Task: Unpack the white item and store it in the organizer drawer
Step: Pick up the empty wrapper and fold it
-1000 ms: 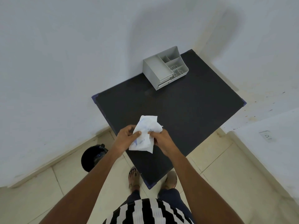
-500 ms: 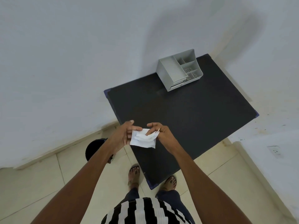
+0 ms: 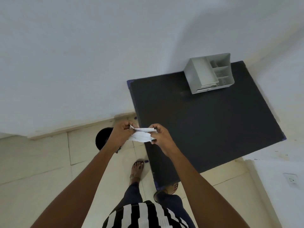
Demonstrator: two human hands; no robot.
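Note:
A crumpled white wrapper (image 3: 141, 135) is stretched between both hands, just off the left edge of the black table (image 3: 205, 122). My left hand (image 3: 121, 134) pinches its left end and my right hand (image 3: 162, 134) pinches its right end. What the wrapper holds cannot be made out. The grey organizer (image 3: 208, 73) stands at the table's far edge against the wall, with open compartments on top and a drawer in its front that looks slightly open.
A black bin (image 3: 102, 138) sits on the tiled floor to the left of the table, partly behind my left forearm. White walls close in behind and to the right. A wall socket (image 3: 292, 180) is low on the right wall. My feet stand at the table's near corner.
The view has swung left, so the table and organizer sit further right. The wrapper went from a broad upright sheet to a flattened, twisted strip pulled between the hands, which moved left off the table.

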